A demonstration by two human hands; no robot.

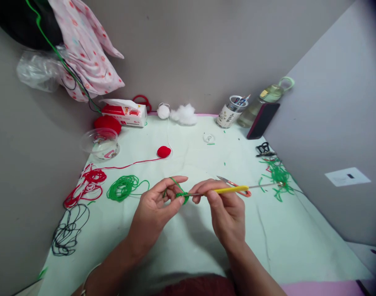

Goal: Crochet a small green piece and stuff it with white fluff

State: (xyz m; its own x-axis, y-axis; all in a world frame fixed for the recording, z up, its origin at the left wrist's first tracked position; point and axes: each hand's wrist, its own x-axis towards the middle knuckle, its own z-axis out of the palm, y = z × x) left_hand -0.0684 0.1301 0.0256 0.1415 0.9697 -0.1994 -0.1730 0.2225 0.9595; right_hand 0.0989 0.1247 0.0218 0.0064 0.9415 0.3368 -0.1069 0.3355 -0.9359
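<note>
My left hand (157, 207) pinches a small piece of green crochet work (183, 197) near the middle of the table. A strand of green yarn runs up from the piece over the left index finger. In my right hand (226, 209) is a crochet hook (231, 190) with a yellow handle, held like a pen. Its thin metal shaft reaches left to the green piece; whether the tip is inside a stitch is too small to tell. Left of the left hand lies a loose coil of green yarn (121, 188). Scissors (237, 186) with orange handles lie partly hidden behind the right hand.
Red yarn (94, 176) and black yarn (66, 234) lie at the left. A red ball (163, 152), a tissue pack (129, 114), white stuffing (184, 114) and a pen can (231, 113) stand farther back. A phone (263, 120), a bottle (265, 100) and green scraps (277, 174) are at right.
</note>
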